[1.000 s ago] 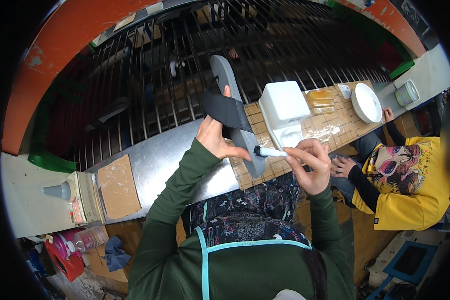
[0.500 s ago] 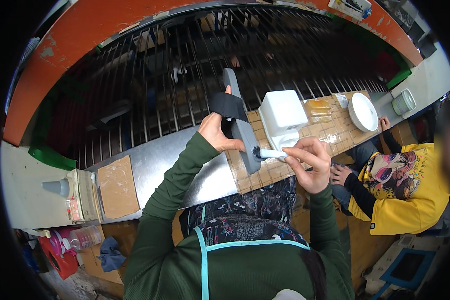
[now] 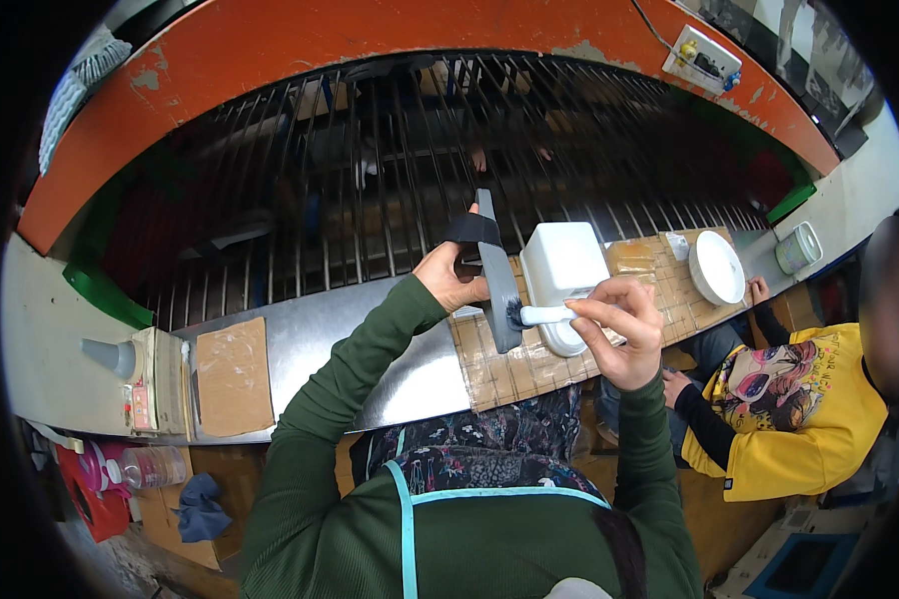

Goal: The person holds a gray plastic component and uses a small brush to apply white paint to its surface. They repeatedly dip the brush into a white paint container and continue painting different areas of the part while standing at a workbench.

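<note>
A grey slipper [image 3: 497, 290] with a black strap [image 3: 472, 230] is held up on its side over the near edge of the bench. My left hand [image 3: 444, 277] is closed round its middle, thumb on the near side and fingers partly hidden behind the strap. Between the thumb and fingertips of my right hand [image 3: 626, 332] is a small brush [image 3: 547, 315] with a white handle. Its dark bristles touch the lower end of the slipper's edge. Just behind the brush stands a white plastic container [image 3: 563, 262] with a low front lip.
Metal rollers [image 3: 370, 190] run behind the bench. A taped cardboard sheet [image 3: 489, 379] lies under the container, with a white bowl [image 3: 717, 268] at its right. Cardboard [image 3: 233, 377] lies at left. A person in a yellow top [image 3: 799, 409] sits close on the right.
The view has shifted, showing more of the orange frame. The slipper is turned slightly more edge-on, and the brush stays against its lower end. Both hands keep their hold.
</note>
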Tool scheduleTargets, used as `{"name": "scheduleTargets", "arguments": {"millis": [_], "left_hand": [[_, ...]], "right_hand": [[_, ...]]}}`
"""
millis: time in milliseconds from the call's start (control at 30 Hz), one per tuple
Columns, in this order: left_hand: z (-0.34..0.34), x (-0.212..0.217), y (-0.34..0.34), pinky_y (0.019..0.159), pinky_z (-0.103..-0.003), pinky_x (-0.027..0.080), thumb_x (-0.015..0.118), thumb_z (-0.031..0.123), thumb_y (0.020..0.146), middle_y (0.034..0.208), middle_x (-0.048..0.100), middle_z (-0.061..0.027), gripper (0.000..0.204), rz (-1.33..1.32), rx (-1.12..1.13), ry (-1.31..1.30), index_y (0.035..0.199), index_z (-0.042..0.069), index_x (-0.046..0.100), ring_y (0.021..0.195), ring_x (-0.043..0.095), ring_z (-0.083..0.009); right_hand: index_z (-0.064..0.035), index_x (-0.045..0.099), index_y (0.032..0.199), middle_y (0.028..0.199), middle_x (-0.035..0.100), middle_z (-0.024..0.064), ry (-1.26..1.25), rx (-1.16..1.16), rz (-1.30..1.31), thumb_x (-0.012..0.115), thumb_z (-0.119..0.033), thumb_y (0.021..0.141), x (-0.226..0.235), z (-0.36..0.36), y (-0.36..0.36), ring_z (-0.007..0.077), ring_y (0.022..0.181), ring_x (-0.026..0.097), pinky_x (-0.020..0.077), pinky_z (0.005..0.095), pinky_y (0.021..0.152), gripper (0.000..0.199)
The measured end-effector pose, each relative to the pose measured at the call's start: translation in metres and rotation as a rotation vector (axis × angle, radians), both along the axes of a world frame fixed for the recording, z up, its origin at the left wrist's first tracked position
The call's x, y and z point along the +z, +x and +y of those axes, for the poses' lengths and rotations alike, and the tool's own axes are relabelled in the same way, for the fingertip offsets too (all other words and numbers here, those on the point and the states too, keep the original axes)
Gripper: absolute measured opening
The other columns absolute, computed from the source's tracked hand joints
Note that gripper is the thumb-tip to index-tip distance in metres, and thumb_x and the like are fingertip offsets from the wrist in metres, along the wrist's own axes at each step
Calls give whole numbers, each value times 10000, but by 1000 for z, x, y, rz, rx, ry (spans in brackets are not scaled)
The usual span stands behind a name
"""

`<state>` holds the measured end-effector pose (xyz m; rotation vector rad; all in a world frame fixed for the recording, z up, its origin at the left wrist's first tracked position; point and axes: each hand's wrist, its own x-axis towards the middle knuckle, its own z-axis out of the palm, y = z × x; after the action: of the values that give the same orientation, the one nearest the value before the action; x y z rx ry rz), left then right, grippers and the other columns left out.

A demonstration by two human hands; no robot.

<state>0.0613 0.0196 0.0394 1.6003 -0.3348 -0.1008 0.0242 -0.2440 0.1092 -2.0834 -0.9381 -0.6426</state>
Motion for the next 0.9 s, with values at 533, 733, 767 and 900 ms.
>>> {"name": "scheduleTargets", "arguments": {"millis": [533,733,767,900], "left_hand": [[-9,-3,-10,722,-276,562,530,766,782,1035,668,-107,901,351,-75,-259,1281,16,497,855,664,-142],[-11,0,-17,730,-255,536,210,938,702,1110,653,-134,1086,538,-129,-71,1316,113,558,842,646,-149],[-12,-2,-17,740,-277,548,214,937,701,1123,644,-146,1087,553,-170,-102,1337,117,533,874,650,-167],[-17,-7,-25,798,-393,581,227,928,702,1199,593,-188,1093,680,-267,-281,1424,127,407,1035,642,-248]], "right_hand": [[-136,772,955,847,612,6,-21,66,-196,808,-94,676,35,17,17,134,712,526,308,320,733,284],[-144,770,959,843,608,0,-30,82,-214,807,-87,667,41,21,21,129,707,523,300,324,732,300],[-144,769,958,841,607,-1,-34,84,-222,807,-87,667,41,21,22,128,707,524,298,325,730,299],[-144,765,953,835,602,-6,-60,81,-254,803,-90,668,41,22,24,125,706,527,290,326,726,292]]}}
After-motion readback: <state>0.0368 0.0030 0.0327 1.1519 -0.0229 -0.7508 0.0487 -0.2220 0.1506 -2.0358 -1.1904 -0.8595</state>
